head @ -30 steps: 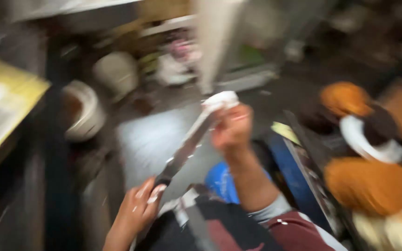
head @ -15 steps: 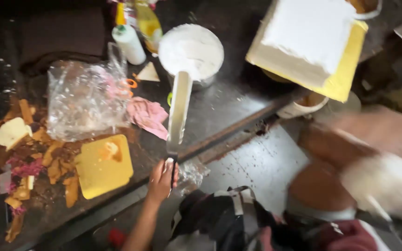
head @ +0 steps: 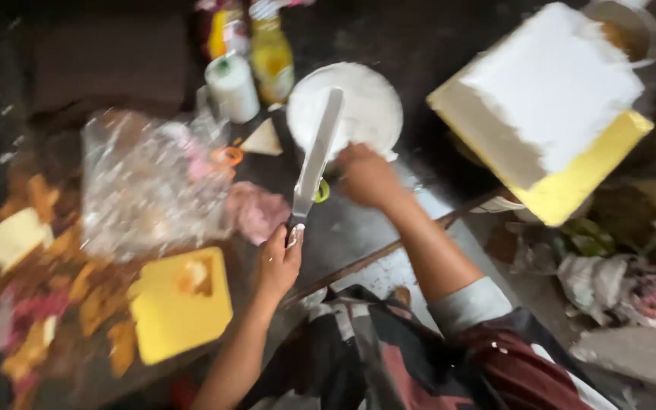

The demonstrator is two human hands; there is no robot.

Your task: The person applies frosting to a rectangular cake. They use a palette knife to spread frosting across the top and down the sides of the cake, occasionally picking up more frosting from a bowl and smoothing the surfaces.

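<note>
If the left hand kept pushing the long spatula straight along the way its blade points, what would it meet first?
The left hand grips the spatula by its handle, blade angled up toward the round white bowl. The tip already lies over it, so the white contents come first, though blur leaves its height above them unclear.

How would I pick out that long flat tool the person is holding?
Start at the white bowl of cream on the dark worktop. A long metal spatula lies across its rim, its handle in the left hand. It is the only long, shiny blade there.
</note>
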